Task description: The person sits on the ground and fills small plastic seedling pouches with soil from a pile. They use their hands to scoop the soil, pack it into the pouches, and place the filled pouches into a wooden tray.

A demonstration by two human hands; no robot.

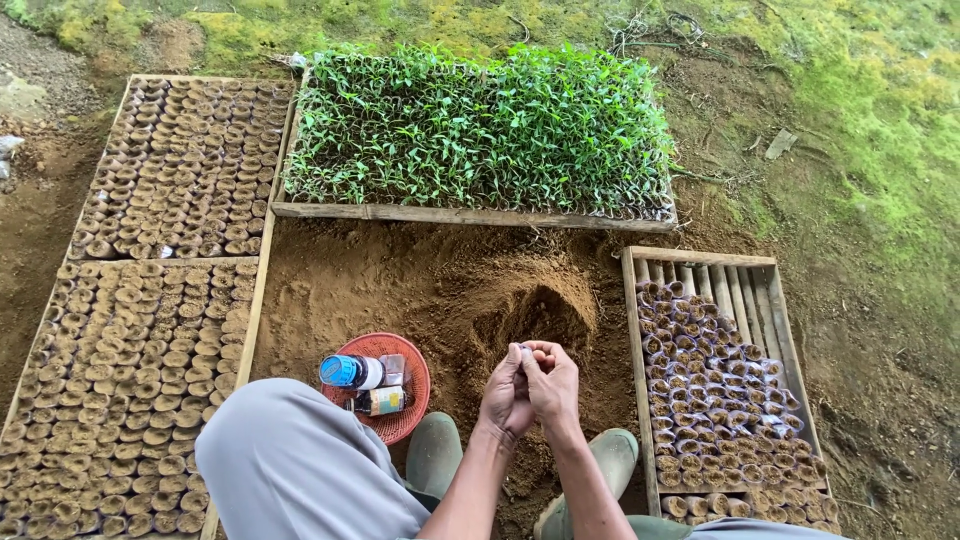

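Soil heap (520,300) sits just ahead of both hands, w/ a part-filled slatted tray (700,275) of small pots to the right; best to work the tiny pot (524,352) open gently over the heap so nothing spills. L hand (505,395) & R hand (553,380) pressed together, fingertips pinching that small pale pot between them. Red basket (412,405) w/ bottles by left knee.
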